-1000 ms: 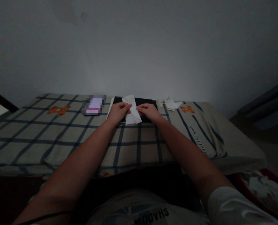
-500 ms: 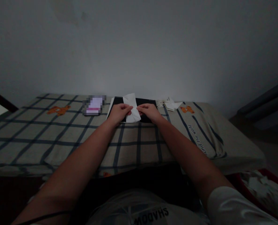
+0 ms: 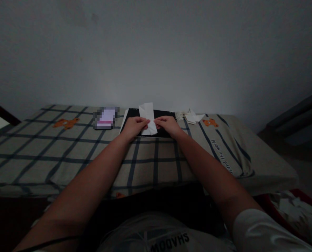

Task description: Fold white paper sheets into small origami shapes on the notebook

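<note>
A folded white sheet of paper [image 3: 148,115] stands up between both hands over a black board [image 3: 166,114] lying on the checked bed cover. My left hand [image 3: 134,126] pinches the paper's left edge with thumb and fingers. My right hand [image 3: 166,125] pinches its right edge. The paper's upper part rises above the fingers; its lower tip points down to the right over the board.
A small pile of folded white paper pieces [image 3: 191,116] lies to the right of the board. A blurred pink-white object [image 3: 105,118] lies to its left. The checked cover [image 3: 66,150] has orange bear prints. A red basket with crumpled paper [image 3: 295,206] sits at lower right.
The paper has been drawn upward and narrowed between the fingers; its lower tip now reaches less far toward me. Both hands stay in nearly the same place.
</note>
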Demonstrator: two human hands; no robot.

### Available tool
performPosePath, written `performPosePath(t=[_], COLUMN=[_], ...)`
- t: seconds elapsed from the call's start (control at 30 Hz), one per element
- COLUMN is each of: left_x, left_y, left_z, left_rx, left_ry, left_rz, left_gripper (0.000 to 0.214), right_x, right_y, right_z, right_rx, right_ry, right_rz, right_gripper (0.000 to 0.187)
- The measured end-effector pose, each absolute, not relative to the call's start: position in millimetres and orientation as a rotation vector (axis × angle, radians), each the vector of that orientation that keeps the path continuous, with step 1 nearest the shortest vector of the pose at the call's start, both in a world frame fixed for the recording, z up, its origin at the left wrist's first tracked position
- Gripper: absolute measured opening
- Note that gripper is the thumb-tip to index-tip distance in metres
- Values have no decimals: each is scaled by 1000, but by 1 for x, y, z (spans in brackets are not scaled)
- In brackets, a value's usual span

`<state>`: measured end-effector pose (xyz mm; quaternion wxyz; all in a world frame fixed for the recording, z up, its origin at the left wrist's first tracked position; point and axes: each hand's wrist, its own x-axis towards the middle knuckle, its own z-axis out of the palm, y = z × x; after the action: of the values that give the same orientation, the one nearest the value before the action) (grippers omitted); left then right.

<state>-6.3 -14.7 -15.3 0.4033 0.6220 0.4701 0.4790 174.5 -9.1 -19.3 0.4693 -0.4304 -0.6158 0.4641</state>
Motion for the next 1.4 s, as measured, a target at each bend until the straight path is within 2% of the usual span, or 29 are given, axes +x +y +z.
performPosePath(t=[0.3,0.63,0.9,1.13,1.4], left_x=[-2,-2,-2,-5,-2], left_y=[-11,-16,-11,-10,-11], left_z=[-21,-15,-21,-21,-21], left_rx=[1316,1413,1308,1477,1349], left_ry=[975,1143,978,1100,1045], left_rz=[1118,1197,1120,1209,1140], left_gripper=[32,27,30,30,29], right_x=[174,175,174,175,176], right_y=[-9,-8,-11,-10,-8], right_z=[-18,-21,-15,-18,-19], right_rx=[-1078,-1043,-1063,-1029,-1027], right_ry=[-1558,-1579,-1550,-1554,-1554], right_rz=[1063,1135,1040,1100,998], right_gripper=[13,14,12,13,15])
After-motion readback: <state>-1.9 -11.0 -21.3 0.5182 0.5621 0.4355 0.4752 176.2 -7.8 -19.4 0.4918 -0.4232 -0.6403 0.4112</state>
